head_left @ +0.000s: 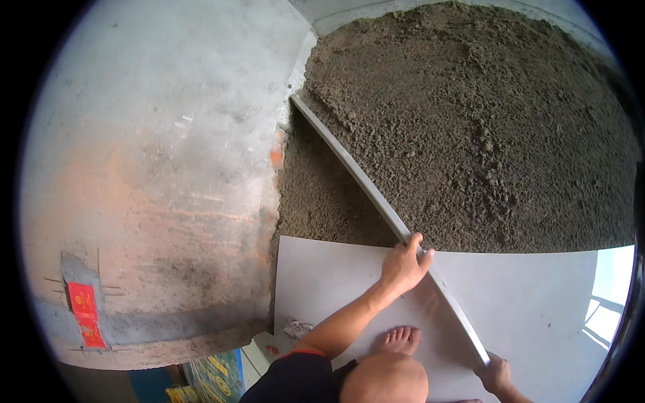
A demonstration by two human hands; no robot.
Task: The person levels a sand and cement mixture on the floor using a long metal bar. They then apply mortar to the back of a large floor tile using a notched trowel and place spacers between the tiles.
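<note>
A long, pale metal straightedge (357, 173) runs slantwise from the wall corner at the far left down to the lower right. Its far part lies across a bed of damp, crumbly sand mortar (484, 121), and its near part crosses above a large light-grey floor tile (544, 316). My left hand (405, 266) grips the bar around its middle, above the tile's far edge, fingers wrapped over it. Farther down, at the near end, my right hand (496, 374) is closed around the bar. The mortar looks smoother to the left of the bar and rough and heaped to its right.
A bare plastered wall (161, 168) rises on the left, with a red-covered wall box (84, 312) low on it. My bare foot (402, 340) rests on the tile, near a crumpled scrap (297, 329). A printed bag (218, 377) lies at the lower left.
</note>
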